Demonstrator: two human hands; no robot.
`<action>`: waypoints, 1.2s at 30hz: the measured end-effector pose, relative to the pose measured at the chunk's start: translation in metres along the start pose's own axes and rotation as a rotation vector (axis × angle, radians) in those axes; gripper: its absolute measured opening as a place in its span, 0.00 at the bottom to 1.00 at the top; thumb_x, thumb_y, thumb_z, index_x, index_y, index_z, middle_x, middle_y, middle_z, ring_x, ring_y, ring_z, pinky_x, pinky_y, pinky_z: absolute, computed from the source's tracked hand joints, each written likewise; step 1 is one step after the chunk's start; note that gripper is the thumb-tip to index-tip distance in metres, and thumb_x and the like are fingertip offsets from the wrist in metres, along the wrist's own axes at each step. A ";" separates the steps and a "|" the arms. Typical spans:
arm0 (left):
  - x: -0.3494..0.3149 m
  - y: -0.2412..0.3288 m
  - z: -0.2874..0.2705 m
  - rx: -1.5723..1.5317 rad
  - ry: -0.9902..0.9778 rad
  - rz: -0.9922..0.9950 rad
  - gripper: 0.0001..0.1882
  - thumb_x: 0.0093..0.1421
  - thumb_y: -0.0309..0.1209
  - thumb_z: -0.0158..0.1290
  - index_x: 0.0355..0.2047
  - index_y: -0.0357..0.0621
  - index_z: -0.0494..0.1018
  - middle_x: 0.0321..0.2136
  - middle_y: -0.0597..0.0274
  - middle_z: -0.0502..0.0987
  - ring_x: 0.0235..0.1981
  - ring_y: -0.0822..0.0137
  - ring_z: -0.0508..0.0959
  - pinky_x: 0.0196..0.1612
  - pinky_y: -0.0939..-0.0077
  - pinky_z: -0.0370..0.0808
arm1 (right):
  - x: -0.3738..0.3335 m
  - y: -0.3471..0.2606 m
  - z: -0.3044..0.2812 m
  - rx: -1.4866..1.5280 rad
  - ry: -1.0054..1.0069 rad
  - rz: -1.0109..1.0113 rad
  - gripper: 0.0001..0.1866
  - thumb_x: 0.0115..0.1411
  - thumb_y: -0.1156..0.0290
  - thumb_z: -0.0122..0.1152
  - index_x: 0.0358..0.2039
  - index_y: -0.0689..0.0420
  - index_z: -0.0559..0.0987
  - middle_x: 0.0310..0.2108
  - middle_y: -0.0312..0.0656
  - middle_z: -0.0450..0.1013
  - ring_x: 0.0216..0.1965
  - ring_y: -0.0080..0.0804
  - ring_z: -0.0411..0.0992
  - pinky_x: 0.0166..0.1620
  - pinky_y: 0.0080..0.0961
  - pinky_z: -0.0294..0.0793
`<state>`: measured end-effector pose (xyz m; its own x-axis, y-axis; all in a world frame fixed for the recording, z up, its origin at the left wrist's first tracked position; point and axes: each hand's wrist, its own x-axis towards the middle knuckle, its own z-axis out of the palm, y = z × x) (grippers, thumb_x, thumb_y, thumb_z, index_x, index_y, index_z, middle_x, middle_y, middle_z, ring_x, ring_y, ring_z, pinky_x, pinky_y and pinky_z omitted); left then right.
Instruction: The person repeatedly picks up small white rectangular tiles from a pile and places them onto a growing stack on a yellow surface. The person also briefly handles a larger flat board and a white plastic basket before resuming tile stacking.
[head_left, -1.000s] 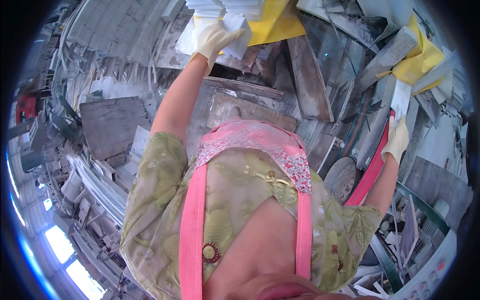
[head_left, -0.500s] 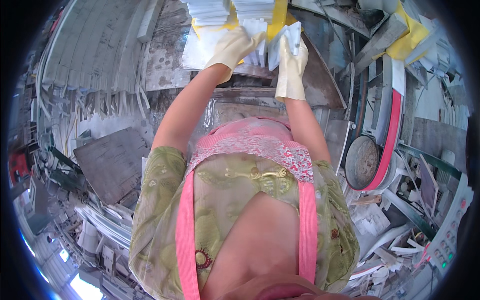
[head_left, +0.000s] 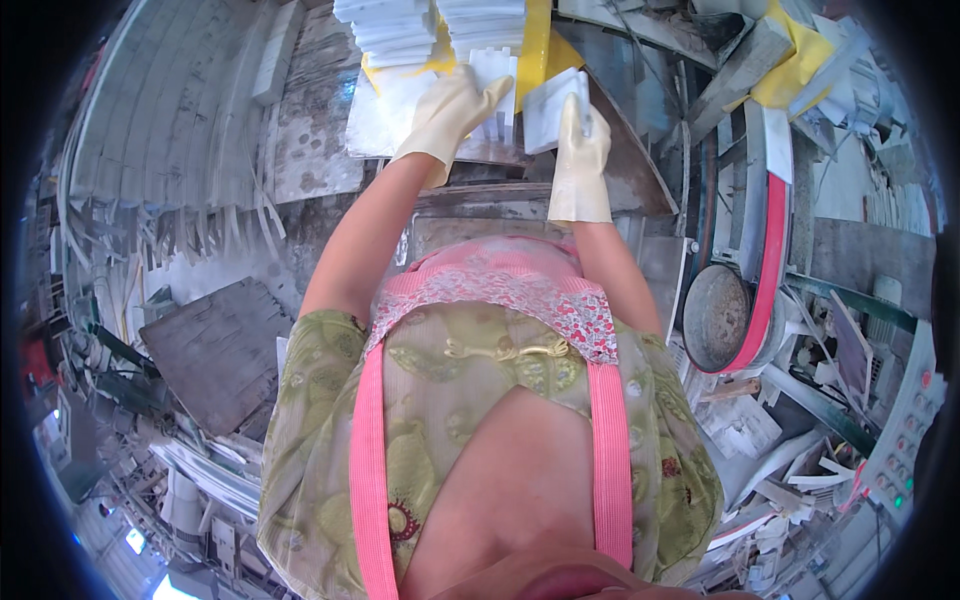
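Both my hands wear cream rubber gloves. My left hand (head_left: 447,112) is closed at the left side of a small group of upright white tiles (head_left: 493,72), its thumb across their front; its other fingers are largely hidden. Just to the right, my right hand (head_left: 582,145) grips a white tile (head_left: 551,108), thumb on the near face and fingers behind. Whether it is one tile or several pressed together, I cannot tell. Behind the hands rise two stacks of white tiles (head_left: 388,30). A white slab (head_left: 376,122) lies under the left stack, beside my left hand.
Long grey strips (head_left: 170,110) are piled at the left. Yellow sheeting (head_left: 537,45) lies by the stacks. On the right are a round wheel with a red belt (head_left: 768,270) and a button panel (head_left: 905,430). A grey board (head_left: 215,350) leans at the lower left.
The tile in my right hand has turned to show more of its broad face and sits slightly lower. My left hand stays at the upright tiles. The whole view has shifted a little.
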<state>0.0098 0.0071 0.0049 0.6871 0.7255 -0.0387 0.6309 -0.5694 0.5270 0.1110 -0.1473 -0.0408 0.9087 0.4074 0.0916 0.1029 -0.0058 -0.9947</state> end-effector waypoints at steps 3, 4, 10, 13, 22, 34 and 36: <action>-0.003 0.001 -0.004 -0.023 -0.055 -0.019 0.42 0.60 0.65 0.51 0.45 0.27 0.74 0.37 0.37 0.82 0.38 0.43 0.83 0.43 0.56 0.79 | 0.006 -0.008 0.006 -0.016 0.041 0.016 0.19 0.65 0.56 0.62 0.39 0.63 0.81 0.28 0.38 0.76 0.30 0.23 0.72 0.36 0.28 0.73; -0.004 0.003 -0.005 -0.030 -0.029 -0.006 0.42 0.60 0.65 0.51 0.44 0.27 0.74 0.38 0.36 0.82 0.39 0.42 0.83 0.44 0.56 0.79 | 0.007 -0.010 0.010 0.026 0.031 -0.032 0.19 0.64 0.56 0.62 0.39 0.63 0.81 0.28 0.39 0.77 0.30 0.25 0.73 0.37 0.28 0.73; -0.001 0.006 -0.006 0.071 -0.048 -0.017 0.41 0.62 0.63 0.50 0.46 0.27 0.74 0.42 0.32 0.80 0.43 0.40 0.81 0.46 0.55 0.77 | -0.006 -0.002 0.039 -0.181 -0.212 0.078 0.27 0.63 0.58 0.66 0.57 0.61 0.74 0.44 0.45 0.78 0.44 0.29 0.76 0.48 0.27 0.74; 0.001 0.000 -0.010 0.067 -0.091 -0.006 0.40 0.63 0.63 0.48 0.48 0.30 0.75 0.44 0.33 0.79 0.46 0.40 0.80 0.47 0.55 0.77 | -0.011 0.010 0.041 -0.170 -0.369 -0.042 0.32 0.63 0.62 0.66 0.64 0.61 0.67 0.49 0.49 0.76 0.47 0.30 0.75 0.50 0.26 0.75; -0.011 0.028 0.014 0.002 0.128 -0.004 0.73 0.40 0.60 0.70 0.71 0.27 0.42 0.62 0.32 0.67 0.62 0.43 0.71 0.62 0.62 0.71 | 0.008 0.013 0.003 -0.386 -0.751 -0.129 0.60 0.48 0.38 0.72 0.70 0.63 0.56 0.61 0.60 0.68 0.60 0.53 0.71 0.61 0.40 0.70; -0.021 0.022 0.026 -0.026 0.174 -0.139 0.58 0.51 0.48 0.69 0.72 0.34 0.50 0.66 0.36 0.62 0.67 0.43 0.63 0.68 0.59 0.61 | 0.154 0.046 -0.419 -0.618 0.358 -0.075 0.21 0.68 0.59 0.55 0.53 0.62 0.80 0.51 0.53 0.79 0.55 0.42 0.76 0.59 0.33 0.71; -0.024 0.026 0.026 -0.106 0.179 -0.116 0.57 0.52 0.49 0.68 0.72 0.33 0.49 0.68 0.38 0.59 0.69 0.47 0.61 0.69 0.61 0.58 | 0.165 0.068 -0.474 -0.699 0.463 0.073 0.35 0.63 0.50 0.62 0.64 0.58 0.71 0.61 0.54 0.71 0.61 0.48 0.71 0.64 0.38 0.67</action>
<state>0.0196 -0.0350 -0.0030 0.5313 0.8461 0.0423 0.6539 -0.4413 0.6146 0.4599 -0.5135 -0.0712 0.9813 -0.0313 0.1898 0.1254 -0.6441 -0.7546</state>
